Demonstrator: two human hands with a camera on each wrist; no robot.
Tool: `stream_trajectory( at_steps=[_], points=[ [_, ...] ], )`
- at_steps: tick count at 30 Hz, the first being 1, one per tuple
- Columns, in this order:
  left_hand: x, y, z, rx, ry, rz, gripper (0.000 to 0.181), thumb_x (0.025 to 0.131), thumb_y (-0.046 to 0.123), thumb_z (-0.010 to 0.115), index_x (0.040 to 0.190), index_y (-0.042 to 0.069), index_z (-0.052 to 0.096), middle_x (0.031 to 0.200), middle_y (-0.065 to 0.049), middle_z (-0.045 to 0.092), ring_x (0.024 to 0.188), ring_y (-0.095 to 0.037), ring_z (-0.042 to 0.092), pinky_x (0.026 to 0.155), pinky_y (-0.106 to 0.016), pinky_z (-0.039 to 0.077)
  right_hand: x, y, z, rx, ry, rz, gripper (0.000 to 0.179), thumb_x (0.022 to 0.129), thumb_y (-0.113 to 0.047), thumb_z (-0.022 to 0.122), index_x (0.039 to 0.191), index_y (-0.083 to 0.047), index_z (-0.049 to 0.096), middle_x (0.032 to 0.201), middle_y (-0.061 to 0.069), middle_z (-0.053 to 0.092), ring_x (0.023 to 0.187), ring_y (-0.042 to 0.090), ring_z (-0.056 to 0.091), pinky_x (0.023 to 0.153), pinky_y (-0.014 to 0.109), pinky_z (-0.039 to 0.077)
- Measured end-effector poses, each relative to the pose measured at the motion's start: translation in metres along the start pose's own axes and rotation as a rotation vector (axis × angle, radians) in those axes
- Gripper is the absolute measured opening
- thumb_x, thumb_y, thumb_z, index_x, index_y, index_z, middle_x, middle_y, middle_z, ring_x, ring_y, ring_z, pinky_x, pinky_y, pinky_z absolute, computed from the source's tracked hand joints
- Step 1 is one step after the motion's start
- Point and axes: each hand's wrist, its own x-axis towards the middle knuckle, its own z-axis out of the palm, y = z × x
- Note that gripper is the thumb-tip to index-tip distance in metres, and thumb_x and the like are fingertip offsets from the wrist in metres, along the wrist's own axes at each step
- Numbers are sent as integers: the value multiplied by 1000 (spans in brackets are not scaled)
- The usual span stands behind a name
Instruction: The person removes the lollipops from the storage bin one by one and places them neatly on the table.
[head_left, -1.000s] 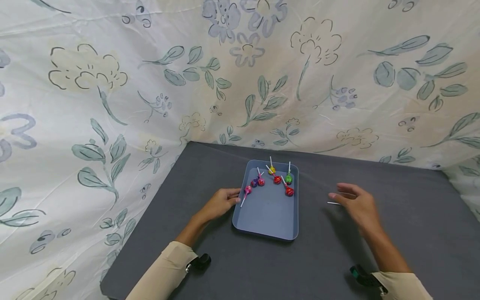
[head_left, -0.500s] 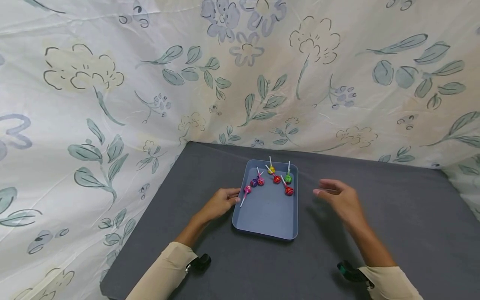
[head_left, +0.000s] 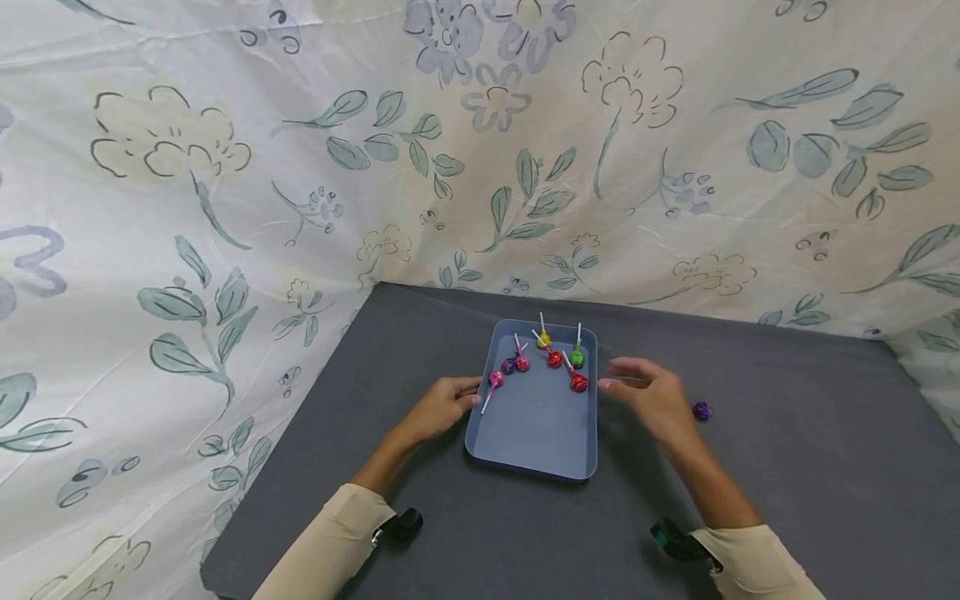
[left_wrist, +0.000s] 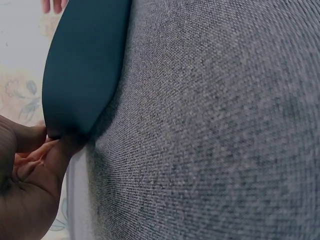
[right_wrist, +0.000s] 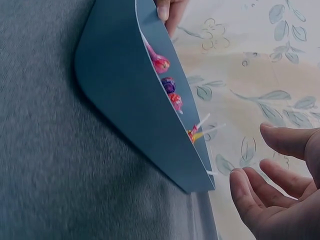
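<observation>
A blue-grey tray (head_left: 532,437) lies on the dark table, with several wrapped lollipops in its far half. Among these are a pink lollipop (head_left: 496,380) by the left wall, a green lollipop (head_left: 577,357) and a red lollipop (head_left: 579,382) near the right wall. My left hand (head_left: 438,408) grips the tray's left side, thumb at the rim; the left wrist view shows this hold. Just off the right wall is my right hand (head_left: 654,407), fingers loosely bent and holding nothing. Beyond its wrist, a purple lollipop (head_left: 702,411) lies on the table, its stick hidden by the hand.
Dark grey cloth (head_left: 810,467) covers the table. Patterned fabric (head_left: 525,167) with flowers and leaves hangs behind it and along the left side. Both wrists wear dark bands, the right one (head_left: 678,542) close above the tabletop.
My right hand has moved left to the tray's right side. The purple lollipop, hidden behind it before, now shows on the table. My left hand and the tray have stayed put.
</observation>
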Motion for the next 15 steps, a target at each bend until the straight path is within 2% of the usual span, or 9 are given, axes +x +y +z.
stream_trajectory(
  at_steps=[15],
  points=[
    [-1,4,2,11,17,-19,40,107,3,60,146,-9,58,147,-22,62,132,-29,63,109,-48,53,6,-11,25,10,-35,-10,50,99,-26,79,141,-4,66,140,18,67,130,38,64,109,56,52]
  ],
)
